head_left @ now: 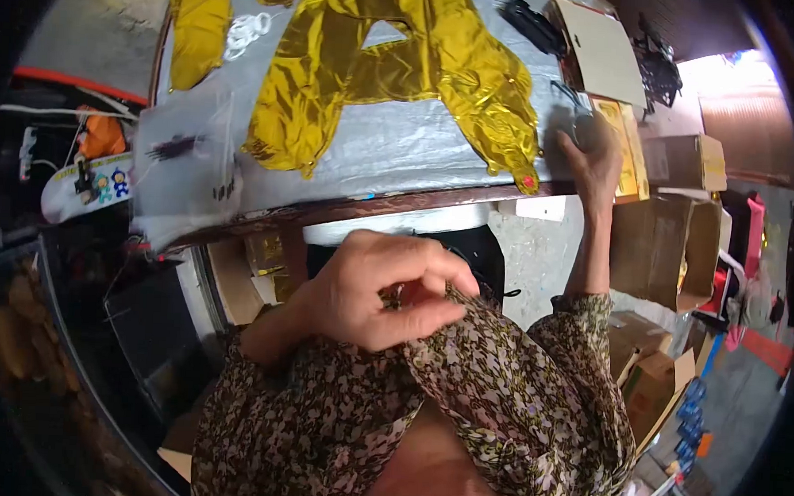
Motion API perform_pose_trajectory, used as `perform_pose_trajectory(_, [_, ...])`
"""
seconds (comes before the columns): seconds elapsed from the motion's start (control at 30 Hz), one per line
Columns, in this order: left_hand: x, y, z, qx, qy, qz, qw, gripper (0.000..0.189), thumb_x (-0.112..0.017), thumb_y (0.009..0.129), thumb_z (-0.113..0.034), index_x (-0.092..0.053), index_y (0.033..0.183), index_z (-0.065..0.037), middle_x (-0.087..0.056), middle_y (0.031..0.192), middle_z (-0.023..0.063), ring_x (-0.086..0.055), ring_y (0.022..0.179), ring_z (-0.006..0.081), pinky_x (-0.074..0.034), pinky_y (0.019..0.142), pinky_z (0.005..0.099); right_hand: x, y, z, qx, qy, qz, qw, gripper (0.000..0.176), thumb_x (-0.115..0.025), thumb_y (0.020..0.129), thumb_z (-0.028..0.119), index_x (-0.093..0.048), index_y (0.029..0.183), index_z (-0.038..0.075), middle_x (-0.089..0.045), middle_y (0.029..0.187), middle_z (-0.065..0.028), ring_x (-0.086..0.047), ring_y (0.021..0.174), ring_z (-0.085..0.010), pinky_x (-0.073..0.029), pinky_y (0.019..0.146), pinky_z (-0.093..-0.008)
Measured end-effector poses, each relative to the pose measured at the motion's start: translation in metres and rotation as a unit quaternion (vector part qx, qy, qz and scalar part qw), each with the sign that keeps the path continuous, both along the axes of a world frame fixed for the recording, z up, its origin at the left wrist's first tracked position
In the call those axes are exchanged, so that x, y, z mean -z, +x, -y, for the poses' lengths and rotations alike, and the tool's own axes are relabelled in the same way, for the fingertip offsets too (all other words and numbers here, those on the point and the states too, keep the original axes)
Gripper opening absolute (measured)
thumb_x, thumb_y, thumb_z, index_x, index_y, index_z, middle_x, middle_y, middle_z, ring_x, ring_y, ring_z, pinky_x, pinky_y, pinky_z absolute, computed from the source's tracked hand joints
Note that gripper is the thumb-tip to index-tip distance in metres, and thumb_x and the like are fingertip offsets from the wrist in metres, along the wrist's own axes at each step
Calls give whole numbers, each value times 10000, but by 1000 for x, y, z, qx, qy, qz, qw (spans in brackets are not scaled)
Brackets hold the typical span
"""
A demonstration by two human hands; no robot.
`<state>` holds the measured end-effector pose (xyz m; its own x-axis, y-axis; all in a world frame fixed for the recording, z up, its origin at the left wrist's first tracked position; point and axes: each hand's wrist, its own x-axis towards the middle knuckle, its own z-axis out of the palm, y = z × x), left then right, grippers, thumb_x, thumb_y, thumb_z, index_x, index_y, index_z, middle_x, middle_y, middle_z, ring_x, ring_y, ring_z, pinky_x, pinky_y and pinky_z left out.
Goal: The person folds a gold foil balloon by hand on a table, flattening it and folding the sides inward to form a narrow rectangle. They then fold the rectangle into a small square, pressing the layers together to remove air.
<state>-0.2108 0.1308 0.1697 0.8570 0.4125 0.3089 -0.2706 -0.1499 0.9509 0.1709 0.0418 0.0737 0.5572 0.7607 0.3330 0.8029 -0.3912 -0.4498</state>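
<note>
My left hand (pixel 386 287) is raised in front of my chest, over my patterned shirt (pixel 489 367). Its fingers curl toward the thumb in a loose pinch; whatever lies between the tips, if anything, is too small to make out. At the table's right side, my right hand (pixel 594 159) has its fingers around a dark, roundish item (pixel 584 128) that I cannot identify. Left of that hand, a gold foil letter A balloon (pixel 391 70) lies flat and uninflated on the table (pixel 393 146). One of its legs reaches close to my right hand.
Another gold foil piece (pixel 200 31), a white string bundle (pixel 248 36) and clear plastic bags (pixel 184 163) occupy the table's left. A black pouch (pixel 534 26) and an upright cardboard box (pixel 600 53) stand back right. Cardboard cartons (pixel 658 246) sit right of the table.
</note>
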Motion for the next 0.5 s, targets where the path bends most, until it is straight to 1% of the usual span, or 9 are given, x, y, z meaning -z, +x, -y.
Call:
perform_pose_trajectory(0.13, [17, -21, -31, -103, 63, -124, 985, 164, -769, 921, -86, -723, 1070, -33, -708, 765, 9, -596, 604, 48, -456, 550, 230, -12, -10, -1, 19, -24, 56, 998, 654, -900, 811, 221, -630, 1357, -18, -712, 1215, -200, -681, 1129, -324, -529, 967, -414])
perform_pose_trajectory(0.2, [23, -35, -53, -246, 41, -205, 947, 151, -749, 937, -103, -712, 1053, -13, -730, 840, 37, -615, 639, 60, -480, 580, 238, -21, -24, -3, 25, 4, 135, 991, 716, -892, 819, 234, -587, 1421, -7, -665, 1301, -238, -618, 1221, -406, -480, 1051, -470])
perform_pose_trajectory(0.27, [38, -48, -86, -377, 112, -263, 881, 166, -751, 927, -112, -703, 1036, 3, -737, 931, 73, -689, 726, 166, -543, 654, 326, -32, -33, -9, -38, 70, 160, 984, 627, -823, 895, 178, -571, 1440, -5, -617, 1389, -253, -572, 1306, -425, -447, 1105, -481])
perform_pose_trajectory(0.3, [51, -58, -104, -384, 113, -265, 877, 166, -751, 927, -112, -703, 1036, 3, -737, 931, 73, -689, 726, 166, -543, 654, 326, -30, -42, -18, -78, 88, 87, 989, 584, -785, 928, 154, -565, 1449, 5, -586, 1433, -248, -544, 1349, -418, -430, 1132, -478])
perform_pose_trajectory(0.37, [82, -74, -137, -464, 285, -303, 782, 219, -777, 916, -188, -715, 1031, -13, -704, 946, 119, -702, 813, 307, -563, 735, 440, -22, -48, -35, -194, 92, -26, 976, 515, -691, 1004, 127, -540, 1490, 48, -495, 1562, -212, -466, 1451, -392, -375, 1206, -462])
perform_pose_trajectory(0.4, [93, -75, -149, -468, 286, -305, 778, 219, -777, 916, -188, -715, 1031, -13, -704, 946, 119, -702, 813, 307, -563, 735, 440, -29, -64, -47, -225, 50, 12, 973, 536, -694, 1002, 139, -528, 1506, 67, -473, 1588, -196, -454, 1463, -389, -368, 1214, -465])
perform_pose_trajectory(0.43, [103, -74, -160, -471, 315, -294, 770, 282, -790, 909, -240, -714, 1025, 6, -682, 963, 152, -679, 873, 361, -555, 780, 469, -36, -82, -58, -255, 7, 51, 965, 557, -696, 1000, 151, -517, 1523, 86, -452, 1613, -180, -442, 1475, -386, -360, 1222, -468])
perform_pose_trajectory(0.47, [108, -73, -167, -473, 342, -281, 762, 347, -802, 901, -291, -713, 1018, 24, -659, 980, 185, -656, 933, 416, -546, 825, 497, -27, -86, -69, -268, -38, 84, 959, 591, -659, 1026, 213, -457, 1570, 96, -384, 1661, -172, -400, 1505, -382, -316, 1244, -479])
perform_pose_trajectory(0.5, [109, -70, -172, -477, 341, -281, 760, 347, -802, 901, -291, -713, 1018, 24, -659, 980, 185, -656, 933, 416, -546, 825, 497, -17, -89, -79, -275, -62, 104, 954, 601, -633, 1039, 260, -433, 1582, 97, -371, 1665, -179, -369, 1521, -383, -275, 1257, -495])
